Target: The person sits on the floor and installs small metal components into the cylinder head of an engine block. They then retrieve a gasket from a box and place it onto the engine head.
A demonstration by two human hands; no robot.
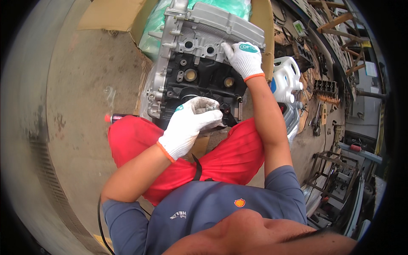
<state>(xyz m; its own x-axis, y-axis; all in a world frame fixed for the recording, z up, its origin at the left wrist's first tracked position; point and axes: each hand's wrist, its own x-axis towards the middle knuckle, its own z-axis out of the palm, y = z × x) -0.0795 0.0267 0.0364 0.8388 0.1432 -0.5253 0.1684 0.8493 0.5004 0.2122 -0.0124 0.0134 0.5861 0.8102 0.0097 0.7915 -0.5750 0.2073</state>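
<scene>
A car engine (208, 70) lies in front of me, its silver cylinder head and cover at the far side and its black block nearer. My left hand (187, 125), in a white knit glove with an orange cuff, is curled at the near end of the block. Its fingers close around a small greyish, shiny piece that I cannot make out. Just beyond it is a black round part (189, 93). My right hand (244, 59), gloved the same way, rests on the right side of the cylinder head with its fingers bent against the metal.
Around the engine are an open cardboard box (112, 15) and green plastic sheeting (148, 44). White jugs (287, 78) stand at the right, with tools and engine parts (325, 87) on the floor beyond. A dark tube with a red cap (119, 117) lies by my left knee.
</scene>
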